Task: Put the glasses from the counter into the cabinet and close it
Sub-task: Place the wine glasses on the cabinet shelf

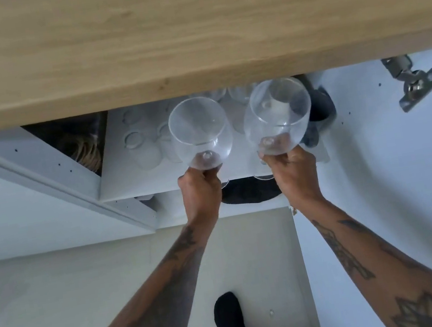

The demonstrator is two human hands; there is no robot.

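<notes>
Below the wooden counter (pixel 189 40), at the mouth of the open cabinet (pixel 116 184), I hold two stemmed glasses, one in each hand. My left hand (pixel 201 191) has its fingers (pixel 212 172) curled tight round the stem of the left glass (pixel 200 132), whose bowl rises just above the knuckles. My right hand (pixel 294 176) grips the right glass (pixel 276 117) the same way, fingertips closed under the bowl, the foot peeking out beside the palm. Both bowls tilt mouth-up toward me and sit near each other without touching. Just beyond the fingertips lies the white shelf (pixel 117 176), where other glasses (pixel 134 139) already stand in rows further back. The cabinet door (pixel 393 163) hangs wide open off my right wrist, its hinge (pixel 414 81) exposed. I judge the step in hand to be the carry-in: both glasses are off the counter but not yet set down. The next move, as I read it, calls for easing each glass forward onto the bare front strip of shelf, foot down, clear of the standing rows, then freeing a hand for the door
</notes>
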